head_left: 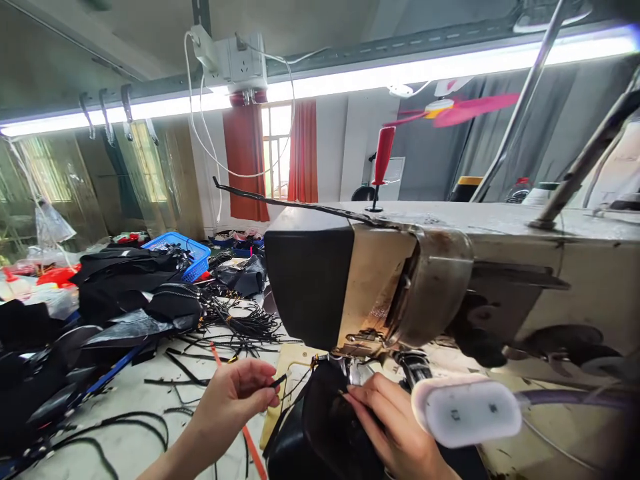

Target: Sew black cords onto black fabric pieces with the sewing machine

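Fingers on my left hand are pinched shut on a thin black strap, while my right hand presses loosely spread on the black leather piece under the sewing machine, over the table.

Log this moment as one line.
left hand pinching black strip | right hand pressing black piece | under sewing machine

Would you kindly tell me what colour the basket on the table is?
The basket is blue; head view.
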Tool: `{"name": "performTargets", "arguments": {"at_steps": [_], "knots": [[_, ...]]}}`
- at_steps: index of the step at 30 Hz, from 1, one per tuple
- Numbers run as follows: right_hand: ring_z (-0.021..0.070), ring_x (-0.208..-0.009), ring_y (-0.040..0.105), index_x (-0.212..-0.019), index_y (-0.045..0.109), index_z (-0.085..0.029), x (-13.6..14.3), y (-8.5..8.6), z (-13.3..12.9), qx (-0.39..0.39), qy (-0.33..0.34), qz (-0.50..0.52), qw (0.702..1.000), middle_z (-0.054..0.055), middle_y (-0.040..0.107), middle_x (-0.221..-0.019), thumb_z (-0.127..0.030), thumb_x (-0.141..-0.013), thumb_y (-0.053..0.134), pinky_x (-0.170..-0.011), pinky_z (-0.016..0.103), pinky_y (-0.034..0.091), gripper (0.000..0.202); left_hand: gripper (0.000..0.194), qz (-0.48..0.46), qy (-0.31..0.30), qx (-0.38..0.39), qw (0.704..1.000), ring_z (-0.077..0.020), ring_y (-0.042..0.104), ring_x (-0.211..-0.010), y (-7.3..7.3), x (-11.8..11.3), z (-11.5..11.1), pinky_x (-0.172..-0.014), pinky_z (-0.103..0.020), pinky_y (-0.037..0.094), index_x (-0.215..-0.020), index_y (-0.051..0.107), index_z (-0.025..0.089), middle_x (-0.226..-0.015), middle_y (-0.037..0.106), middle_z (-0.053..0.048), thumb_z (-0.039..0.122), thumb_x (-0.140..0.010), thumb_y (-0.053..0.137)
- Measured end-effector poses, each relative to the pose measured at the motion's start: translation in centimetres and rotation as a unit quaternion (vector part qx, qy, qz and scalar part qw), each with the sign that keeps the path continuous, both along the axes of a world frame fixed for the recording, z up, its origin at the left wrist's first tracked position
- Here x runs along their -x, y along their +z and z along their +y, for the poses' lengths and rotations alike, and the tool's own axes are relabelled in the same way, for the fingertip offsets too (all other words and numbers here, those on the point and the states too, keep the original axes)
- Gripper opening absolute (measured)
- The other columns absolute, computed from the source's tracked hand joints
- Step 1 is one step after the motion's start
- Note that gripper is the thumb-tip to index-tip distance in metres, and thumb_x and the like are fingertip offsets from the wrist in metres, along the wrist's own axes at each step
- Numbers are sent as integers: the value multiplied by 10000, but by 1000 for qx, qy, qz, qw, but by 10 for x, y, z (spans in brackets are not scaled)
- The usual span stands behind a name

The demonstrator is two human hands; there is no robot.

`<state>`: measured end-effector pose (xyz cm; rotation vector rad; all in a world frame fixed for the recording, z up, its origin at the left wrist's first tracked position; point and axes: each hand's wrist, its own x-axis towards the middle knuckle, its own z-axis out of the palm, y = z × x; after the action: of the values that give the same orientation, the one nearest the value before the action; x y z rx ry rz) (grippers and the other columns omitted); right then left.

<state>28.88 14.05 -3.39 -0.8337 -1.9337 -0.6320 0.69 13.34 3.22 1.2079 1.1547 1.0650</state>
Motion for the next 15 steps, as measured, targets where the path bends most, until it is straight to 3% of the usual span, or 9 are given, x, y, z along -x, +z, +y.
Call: {"name": "performTargets", "arguments": {"at_steps": [3, 9, 15], "knots": [[212, -769, 741, -1069, 720, -223, 0, -1, 0, 5, 9, 5, 1000, 74, 758, -895, -144, -864, 666, -680, 271, 618, 227, 291, 20, -12, -3, 1000, -188, 725, -707, -1, -6, 0, -670, -289, 537, -852, 674, 158, -744, 737, -26, 278, -620, 802], [195, -749, 734, -1084, 717, -253, 0, 1, -1, 27, 33, 9, 999, 47, 757, -856, -105, -875, 636, -665, 263, 617, 269, 294, 16, -5, 15, 1000, -182, 712, -648, 1, -17, 1, -586, -260, 500, -784, 663, 157, -671, 719, -12, 284, -556, 800], [192, -725, 725, -966, 737, -208, 9, 12, -6, 38, 34, 47, 998, 53, 734, -766, -137, -889, 644, -645, 258, 610, 141, 288, 32, -29, -13, 999, -150, 680, -626, 2, -22, 6, -627, -262, 510, -806, 729, 141, -702, 739, -37, 362, -625, 768]]}}
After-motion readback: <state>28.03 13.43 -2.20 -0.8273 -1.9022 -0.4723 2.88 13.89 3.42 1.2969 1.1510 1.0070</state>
